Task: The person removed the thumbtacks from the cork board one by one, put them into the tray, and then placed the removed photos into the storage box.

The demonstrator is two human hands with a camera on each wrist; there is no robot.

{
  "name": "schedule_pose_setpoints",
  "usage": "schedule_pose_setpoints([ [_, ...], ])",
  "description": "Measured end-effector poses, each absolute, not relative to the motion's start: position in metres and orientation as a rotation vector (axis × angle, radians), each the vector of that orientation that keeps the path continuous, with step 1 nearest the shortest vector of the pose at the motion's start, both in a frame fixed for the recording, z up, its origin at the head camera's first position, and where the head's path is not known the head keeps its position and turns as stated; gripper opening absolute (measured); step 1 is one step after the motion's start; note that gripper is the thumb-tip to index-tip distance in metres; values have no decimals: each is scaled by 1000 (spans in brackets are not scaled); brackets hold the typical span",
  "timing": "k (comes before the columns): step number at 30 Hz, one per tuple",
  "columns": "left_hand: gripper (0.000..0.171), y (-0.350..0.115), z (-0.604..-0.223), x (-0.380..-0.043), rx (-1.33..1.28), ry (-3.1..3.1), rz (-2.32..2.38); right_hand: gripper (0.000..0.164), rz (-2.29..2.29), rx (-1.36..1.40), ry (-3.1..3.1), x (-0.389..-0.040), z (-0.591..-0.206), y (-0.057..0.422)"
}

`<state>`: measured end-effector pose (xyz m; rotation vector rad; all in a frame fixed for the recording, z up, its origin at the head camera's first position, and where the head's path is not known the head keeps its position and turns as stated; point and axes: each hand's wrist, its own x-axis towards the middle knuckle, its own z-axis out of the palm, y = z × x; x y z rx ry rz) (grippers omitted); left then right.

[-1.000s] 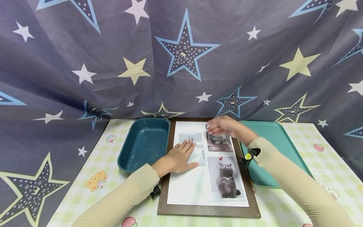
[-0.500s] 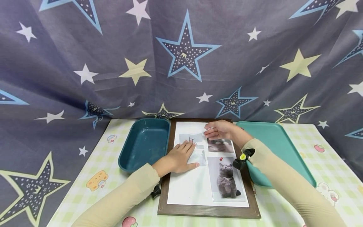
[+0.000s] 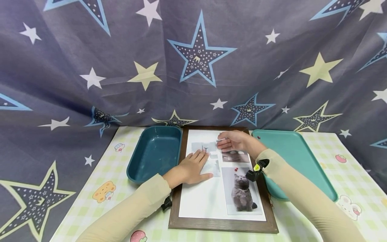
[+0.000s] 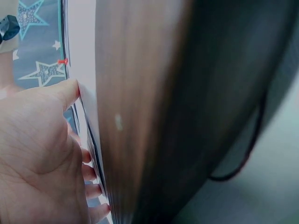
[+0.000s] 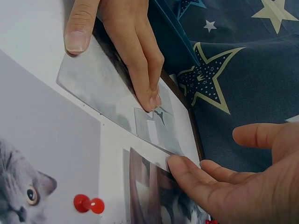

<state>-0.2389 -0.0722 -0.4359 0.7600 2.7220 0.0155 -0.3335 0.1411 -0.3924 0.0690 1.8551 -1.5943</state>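
Observation:
My left hand point(image 3: 191, 168) lies with fingers spread on a pale photo point(image 3: 214, 167) on the white, brown-framed board point(image 3: 195, 206). The thumb and fingertips press on the photo's surface in the right wrist view. My right hand point(image 3: 234, 141) hovers at the photo's upper right edge, fingers loosely extended. In the right wrist view its fingertips point(image 5: 180, 163) are right at that edge, with the thumb point(image 5: 254, 135) held apart. Beneath the right hand is a second photo point(image 3: 236, 157), partly hidden. Below it, a grey cat photo point(image 3: 242, 198) carries a red push pin point(image 5: 86, 204).
A dark blue tray point(image 3: 136, 161) stands left of the board and a green tray point(image 3: 290, 161) right of it, overlapped by the right forearm. A small red thing point(image 3: 258, 137) sits at the green tray's upper left. A starry curtain point(image 3: 193, 101) hangs behind.
My right hand has moved slightly left and down from the upper photo's top toward the pale photo's edge. The left hand has stayed in place.

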Motion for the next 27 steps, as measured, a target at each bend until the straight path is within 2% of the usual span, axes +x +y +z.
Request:
schedule_pose_setpoints([
  [10, 89, -72, -435, -239, 751, 2718, 14, 26, -1602, 106, 1833, -336, -397, 143],
  [19, 88, -72, -436, -238, 757, 2721, 16, 27, -1585, 172, 1819, -338, -401, 142],
  [27, 88, -72, -437, -239, 757, 2728, 15, 20, -1592, 176, 1806, -338, -403, 143],
])
